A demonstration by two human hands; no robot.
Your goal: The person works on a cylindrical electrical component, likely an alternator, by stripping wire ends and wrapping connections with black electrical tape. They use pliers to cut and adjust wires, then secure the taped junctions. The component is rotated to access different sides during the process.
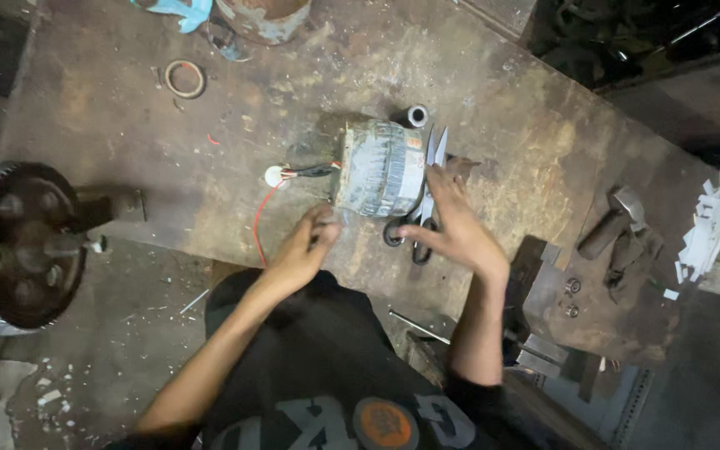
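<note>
Head view, looking straight down onto a worn, stained workbench [210, 108]. The right hand [452, 225] lies spread and flat, fingers extended, over a pair of scissors [422, 204] — its thumb points toward the black handles, the pale blades poke out past the fingertips. The hand closes on nothing; it rests on the scissors, just beside the right end of a small electric motor core [381, 168]. The left hand [310, 242] is bunched, fingertips pinched together near the motor's lower left corner; whether anything sits between those fingertips cannot be told.

The motor core lies on its side near the middle of the bench, its grey, scuffed body between the two hands. A bundle of wires [310, 172] leaves its left end to a small white connector [273, 176], and a red wire [262, 221] curves down toward the bench edge. A short dark tube [414, 115] stands just behind the motor.

Farther out: a ring [185, 78] at upper left, a rusty can [264, 17] at the top edge, a hammer [614, 221] and a pile of white paper strips [706, 233] to the right, and a dark toothed wheel [18, 242] off the bench's left side.
</note>
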